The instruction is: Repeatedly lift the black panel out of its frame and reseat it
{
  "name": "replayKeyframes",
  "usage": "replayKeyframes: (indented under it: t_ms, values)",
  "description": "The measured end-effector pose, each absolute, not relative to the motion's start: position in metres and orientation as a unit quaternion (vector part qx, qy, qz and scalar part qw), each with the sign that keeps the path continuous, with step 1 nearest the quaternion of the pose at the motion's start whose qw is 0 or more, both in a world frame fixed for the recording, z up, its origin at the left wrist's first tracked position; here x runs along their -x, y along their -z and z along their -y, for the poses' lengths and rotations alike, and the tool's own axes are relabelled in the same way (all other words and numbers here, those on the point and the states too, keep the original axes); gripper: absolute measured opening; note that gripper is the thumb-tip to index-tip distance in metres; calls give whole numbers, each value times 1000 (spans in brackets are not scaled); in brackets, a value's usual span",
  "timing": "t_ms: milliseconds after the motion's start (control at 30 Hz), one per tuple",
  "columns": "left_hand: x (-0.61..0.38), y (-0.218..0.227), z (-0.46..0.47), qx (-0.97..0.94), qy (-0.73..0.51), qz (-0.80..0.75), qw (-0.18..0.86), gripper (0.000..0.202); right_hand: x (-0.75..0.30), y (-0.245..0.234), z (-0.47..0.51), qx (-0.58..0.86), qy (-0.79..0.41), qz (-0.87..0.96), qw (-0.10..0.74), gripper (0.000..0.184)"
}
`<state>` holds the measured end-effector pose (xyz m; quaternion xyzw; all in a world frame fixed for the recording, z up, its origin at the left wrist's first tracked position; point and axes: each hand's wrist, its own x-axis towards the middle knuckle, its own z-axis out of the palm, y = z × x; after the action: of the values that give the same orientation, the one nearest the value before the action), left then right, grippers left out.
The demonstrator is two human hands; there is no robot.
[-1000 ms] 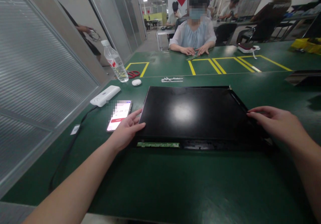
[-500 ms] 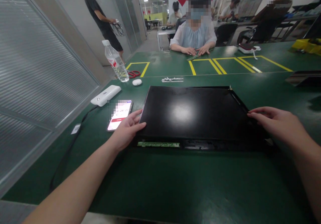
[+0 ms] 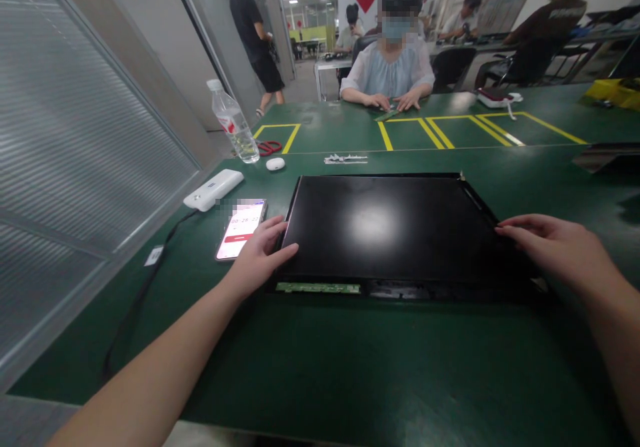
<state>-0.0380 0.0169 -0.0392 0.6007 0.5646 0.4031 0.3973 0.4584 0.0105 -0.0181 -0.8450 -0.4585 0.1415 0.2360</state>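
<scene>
A black LCD screen panel (image 3: 390, 247) lies flat in a shallow black frame (image 3: 481, 199), whose rim shows along the far, left and right sides. A narrow green circuit board (image 3: 318, 288) runs along the near left edge. My left hand (image 3: 263, 252) is at the left edge, thumb on top of the panel and fingers bent against the side. At the right edge, my right hand (image 3: 553, 240) pinches the rim between thumb and fingertips. Whether those fingertips also touch the panel is unclear.
Left of the panel are a phone (image 3: 242, 230), a white power bank (image 3: 214, 190) with a black cable, an earbud case (image 3: 275, 164), a water bottle (image 3: 234, 123) and red-handled scissors (image 3: 270, 147). White strips (image 3: 345, 159) lie beyond. Across the table sits a person (image 3: 390, 67).
The panel's left side has dropped lower and slightly right, so more frame rim shows there. My left thumb has slid a little right. A person in the background has walked right.
</scene>
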Motion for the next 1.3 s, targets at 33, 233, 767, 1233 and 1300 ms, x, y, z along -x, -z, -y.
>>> replayKeyframes:
  t_ms: [33,233,767,1233,1300]
  values:
    - [39,41,-18,-614,-388,-567,388,55,-458,17,-11,847,-134,458,235,36]
    - [43,47,-21,-646,-358,-573,355,56,-451,10,-10,858,-149,431,237,32]
    - [44,46,-25,-707,-272,-598,264,61,-441,9,-7,831,-205,371,361,34]
    - [39,44,-24,-751,-208,-593,203,61,-443,9,-8,840,-210,370,336,33]
    - [38,44,-23,-754,-207,-590,202,60,-443,9,-8,843,-207,371,331,34]
